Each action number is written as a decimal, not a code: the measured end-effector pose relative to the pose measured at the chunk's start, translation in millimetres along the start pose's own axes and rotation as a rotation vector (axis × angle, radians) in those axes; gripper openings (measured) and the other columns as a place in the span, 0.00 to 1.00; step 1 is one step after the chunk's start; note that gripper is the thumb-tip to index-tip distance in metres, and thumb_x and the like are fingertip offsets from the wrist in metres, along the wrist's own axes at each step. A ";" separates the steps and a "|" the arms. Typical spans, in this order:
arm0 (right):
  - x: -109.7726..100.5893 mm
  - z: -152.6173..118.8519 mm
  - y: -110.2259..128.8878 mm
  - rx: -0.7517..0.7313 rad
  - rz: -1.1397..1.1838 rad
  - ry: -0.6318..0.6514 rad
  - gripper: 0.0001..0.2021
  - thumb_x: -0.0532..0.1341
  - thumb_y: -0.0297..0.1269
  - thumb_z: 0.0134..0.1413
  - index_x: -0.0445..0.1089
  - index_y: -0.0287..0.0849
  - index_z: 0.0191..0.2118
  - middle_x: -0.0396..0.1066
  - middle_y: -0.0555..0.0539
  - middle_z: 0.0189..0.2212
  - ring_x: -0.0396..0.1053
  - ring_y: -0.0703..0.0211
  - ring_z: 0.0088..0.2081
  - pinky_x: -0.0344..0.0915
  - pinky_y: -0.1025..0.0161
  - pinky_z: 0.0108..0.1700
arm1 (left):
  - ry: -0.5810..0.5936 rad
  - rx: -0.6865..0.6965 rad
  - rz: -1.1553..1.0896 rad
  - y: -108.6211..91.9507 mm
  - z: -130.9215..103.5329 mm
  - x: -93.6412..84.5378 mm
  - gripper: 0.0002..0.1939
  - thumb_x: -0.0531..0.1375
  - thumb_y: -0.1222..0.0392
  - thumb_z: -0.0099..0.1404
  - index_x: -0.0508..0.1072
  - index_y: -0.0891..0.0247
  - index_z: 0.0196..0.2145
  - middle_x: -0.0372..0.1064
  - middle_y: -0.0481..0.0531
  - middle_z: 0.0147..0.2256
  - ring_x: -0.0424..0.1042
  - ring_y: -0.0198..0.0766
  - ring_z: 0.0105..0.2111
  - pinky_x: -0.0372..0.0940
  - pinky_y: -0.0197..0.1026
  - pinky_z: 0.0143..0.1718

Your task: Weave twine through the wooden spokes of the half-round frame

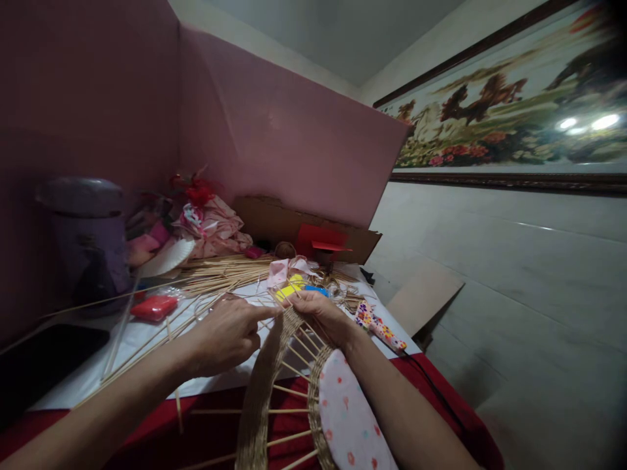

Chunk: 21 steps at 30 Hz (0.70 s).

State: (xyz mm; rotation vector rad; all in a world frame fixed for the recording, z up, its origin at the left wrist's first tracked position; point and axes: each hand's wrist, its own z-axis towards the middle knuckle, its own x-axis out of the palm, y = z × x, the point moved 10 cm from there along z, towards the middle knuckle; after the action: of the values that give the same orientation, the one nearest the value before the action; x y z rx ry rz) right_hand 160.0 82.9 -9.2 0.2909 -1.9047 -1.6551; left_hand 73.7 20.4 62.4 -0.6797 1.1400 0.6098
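Observation:
A woven piece [258, 398] with pale wooden spokes and twisted straw-coloured bands stands at the lower middle. Its inner part is a white fabric panel [350, 418] with red and orange spots. My right hand [321, 313] grips the woven piece at its upper end, fingers closed round the rim and spokes. My left hand [228, 336] is on the left of that end, index finger stretched to touch the band, the other fingers curled in. Nothing can be made out inside the curled fingers.
Thin sticks [225, 274] lie behind the hands, near yellow and blue pieces [292, 286]. A flower-patterned glue gun [379, 326] with a cable is at the right. At the left are a red packet [154, 307], a dark flat object [53, 359] and a purple bin [91, 248].

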 end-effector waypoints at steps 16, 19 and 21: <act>-0.7 -5.6 7.5 -0.041 -0.161 -0.043 0.17 0.71 0.34 0.34 0.64 0.38 0.31 0.67 0.53 0.22 0.64 0.69 0.21 0.60 0.72 0.20 | 0.046 -0.020 -0.012 1.4 -1.3 3.6 0.26 0.49 0.69 0.53 0.69 0.51 0.47 0.71 0.51 0.29 0.67 0.41 0.30 0.55 0.39 0.30; -5.1 -5.3 10.5 -0.058 -0.143 -0.072 0.18 0.71 0.34 0.33 0.62 0.38 0.29 0.65 0.54 0.21 0.62 0.70 0.20 0.59 0.73 0.20 | 0.013 -0.051 -0.028 4.8 -0.5 1.2 0.22 0.50 0.66 0.58 0.66 0.56 0.50 0.71 0.52 0.29 0.67 0.42 0.31 0.55 0.40 0.31; -6.3 -4.8 12.3 -0.073 -0.120 -0.066 0.17 0.71 0.33 0.34 0.62 0.38 0.29 0.64 0.55 0.20 0.61 0.71 0.20 0.58 0.73 0.20 | -0.008 -0.056 -0.021 6.7 -0.1 0.3 0.18 0.50 0.63 0.60 0.66 0.61 0.48 0.71 0.52 0.28 0.67 0.42 0.30 0.54 0.40 0.30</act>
State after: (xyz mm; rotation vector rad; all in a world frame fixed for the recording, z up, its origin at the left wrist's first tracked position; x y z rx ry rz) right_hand 170.4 84.7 1.0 0.3310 -1.9021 -1.8300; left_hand 68.8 24.7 60.9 -0.7356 1.1102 0.6285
